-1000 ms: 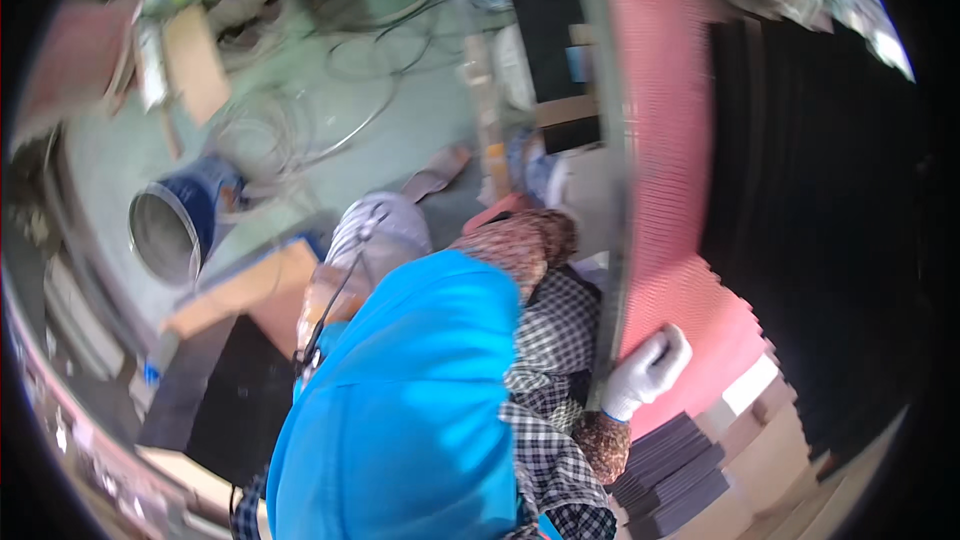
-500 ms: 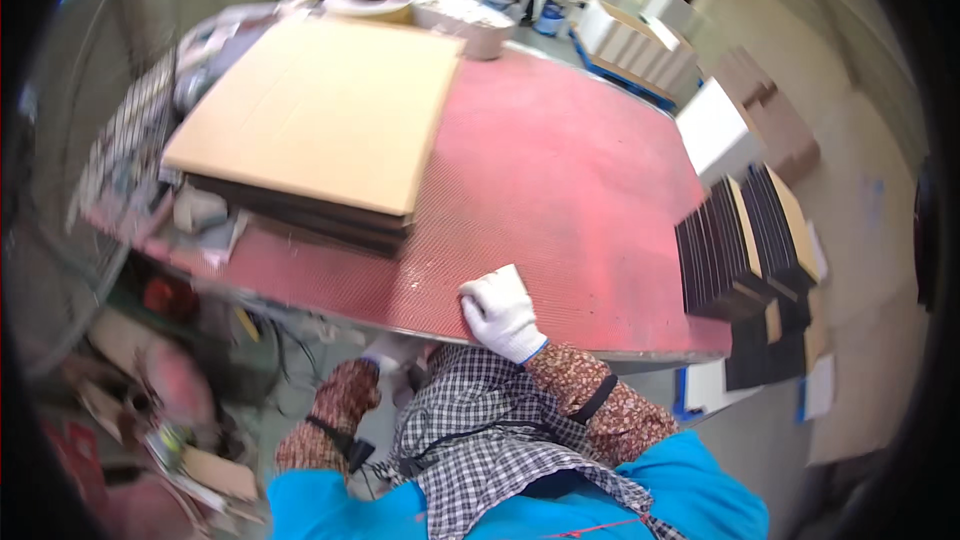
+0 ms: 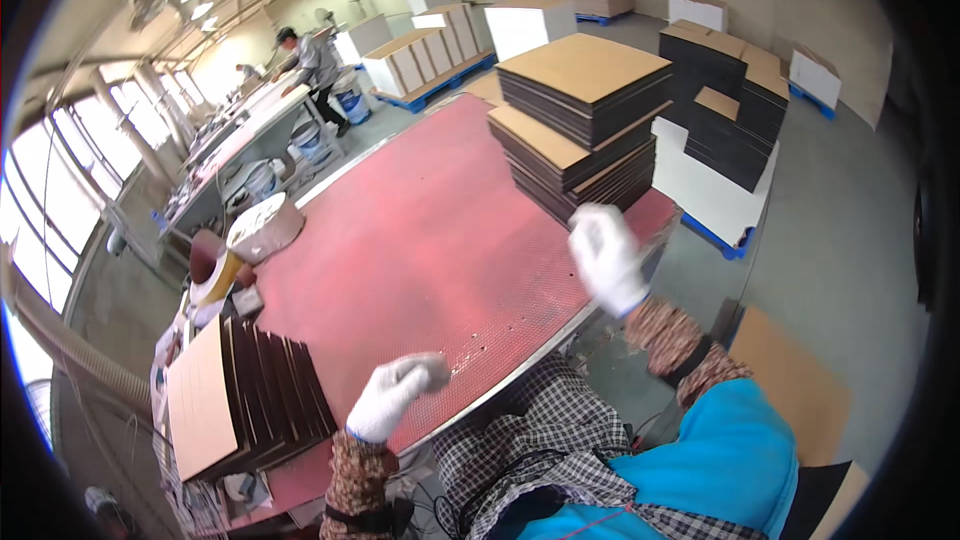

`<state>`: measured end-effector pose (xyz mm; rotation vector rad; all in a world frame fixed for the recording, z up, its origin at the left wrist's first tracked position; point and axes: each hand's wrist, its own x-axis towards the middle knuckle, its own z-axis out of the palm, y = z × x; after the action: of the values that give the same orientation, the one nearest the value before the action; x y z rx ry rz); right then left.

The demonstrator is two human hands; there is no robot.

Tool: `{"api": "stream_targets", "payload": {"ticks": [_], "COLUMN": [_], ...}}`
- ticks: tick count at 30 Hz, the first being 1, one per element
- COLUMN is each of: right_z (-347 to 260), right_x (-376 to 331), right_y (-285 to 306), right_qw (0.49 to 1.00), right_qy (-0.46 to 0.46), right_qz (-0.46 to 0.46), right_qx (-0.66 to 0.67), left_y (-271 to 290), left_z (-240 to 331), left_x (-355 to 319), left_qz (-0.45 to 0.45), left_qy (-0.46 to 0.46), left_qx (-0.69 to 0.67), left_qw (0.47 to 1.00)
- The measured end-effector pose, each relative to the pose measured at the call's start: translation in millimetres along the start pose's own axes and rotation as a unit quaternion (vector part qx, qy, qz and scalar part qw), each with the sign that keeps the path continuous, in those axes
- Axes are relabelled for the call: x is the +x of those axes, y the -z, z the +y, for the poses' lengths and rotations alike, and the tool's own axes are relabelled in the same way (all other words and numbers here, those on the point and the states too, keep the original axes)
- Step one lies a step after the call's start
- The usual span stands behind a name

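My left hand (image 3: 392, 396), in a white knit glove, hovers over the near part of the red tabletop (image 3: 400, 230). Its fingers are pressed together, slightly smeared at the tips, with nothing visible in them. Close by on its left, a stack of dark-edged tan boards (image 3: 205, 395) leans tilted. My right hand (image 3: 606, 258), also gloved in white, is at the right end of the table, just in front of a tall pile of tan-topped, dark-edged boards (image 3: 585, 70). Motion blurs its fingers, and I cannot tell whether it touches the pile.
A white tub (image 3: 265, 228) and a brown-and-yellow roll (image 3: 212, 265) sit along the table's left edge. Beyond the right end, more dark boards (image 3: 730, 130) stand on a white-topped pallet. A person (image 3: 312, 65) works at a far bench. A brown sheet (image 3: 790, 370) lies low at right.
The view has swung right, bringing in the far room. My left hand has come up from below the table edge. My right hand has left the tabletop's near edge and sits by the right-hand pile.
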<state>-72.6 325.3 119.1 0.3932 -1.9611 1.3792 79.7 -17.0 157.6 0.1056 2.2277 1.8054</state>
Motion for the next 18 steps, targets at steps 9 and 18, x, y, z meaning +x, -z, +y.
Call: {"api": "stream_targets", "payload": {"ticks": [9, 18], "right_z": [134, 168], "right_x": [224, 262], "right_y": [140, 95], "right_qw": [0.969, 0.983], "right_qy": [-0.123, -0.172], "right_qz": [0.191, -0.069], "right_qx": [-0.099, 0.001], "left_y": [-63, -40], "left_z": [78, 105], "left_x": [202, 302], "left_qz": [0.019, -0.098], "left_qy": [0.03, -0.061], "left_qx": [-0.236, -0.325], "left_qw": [0.971, 0.939]}}
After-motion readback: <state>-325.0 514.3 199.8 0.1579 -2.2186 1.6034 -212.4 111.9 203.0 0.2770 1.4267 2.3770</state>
